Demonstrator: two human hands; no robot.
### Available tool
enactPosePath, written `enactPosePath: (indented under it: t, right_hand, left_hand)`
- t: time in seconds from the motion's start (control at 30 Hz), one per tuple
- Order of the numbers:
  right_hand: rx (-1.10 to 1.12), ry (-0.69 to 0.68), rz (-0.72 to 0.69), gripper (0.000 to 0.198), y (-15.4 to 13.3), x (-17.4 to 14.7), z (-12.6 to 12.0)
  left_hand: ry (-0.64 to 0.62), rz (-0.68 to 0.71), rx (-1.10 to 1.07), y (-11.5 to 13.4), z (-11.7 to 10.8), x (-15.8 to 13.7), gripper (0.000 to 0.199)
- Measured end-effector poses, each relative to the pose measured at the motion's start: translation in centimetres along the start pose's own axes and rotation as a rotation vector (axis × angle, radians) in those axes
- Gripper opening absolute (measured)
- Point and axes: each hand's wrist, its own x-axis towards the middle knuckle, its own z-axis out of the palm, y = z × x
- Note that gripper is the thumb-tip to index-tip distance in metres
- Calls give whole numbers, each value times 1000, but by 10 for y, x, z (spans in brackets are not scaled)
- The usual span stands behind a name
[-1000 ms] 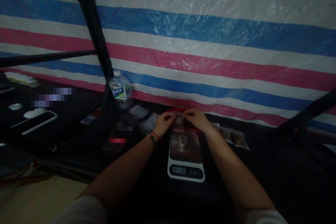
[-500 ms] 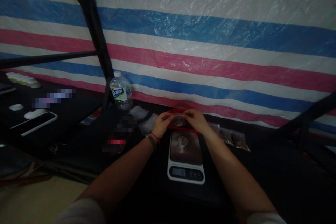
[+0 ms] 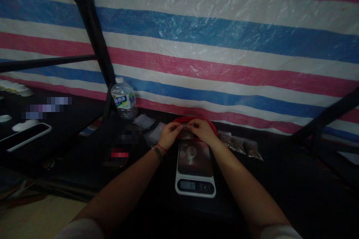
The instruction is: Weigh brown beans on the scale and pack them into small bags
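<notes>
While the left hand pinches one top corner of a small clear bag, thumb and finger closed on it, the right hand grips the other corner likewise. Bag held at the red basin, just beyond the scale; whether touching, cannot tell. Small cup on scale. Filled bags in a row, right; flat bags near left hand, bottle behind.

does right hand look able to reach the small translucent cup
Probably yes: the small translucent cup stands uncovered on the white scale, though the right hand pinches a clear plastic bag.
</notes>
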Motion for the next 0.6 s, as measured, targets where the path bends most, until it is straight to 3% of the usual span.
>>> enactPosePath:
  t: [0.37,0.6]
  right_hand:
    - [-21,-3,-21,11,-6,-4,8]
    - [-53,87,34,11,-11,-2,2]
  left_hand:
    - [-150,0,23,-2,0,-4,25]
    - [-46,108,117,-1,0,-1,19]
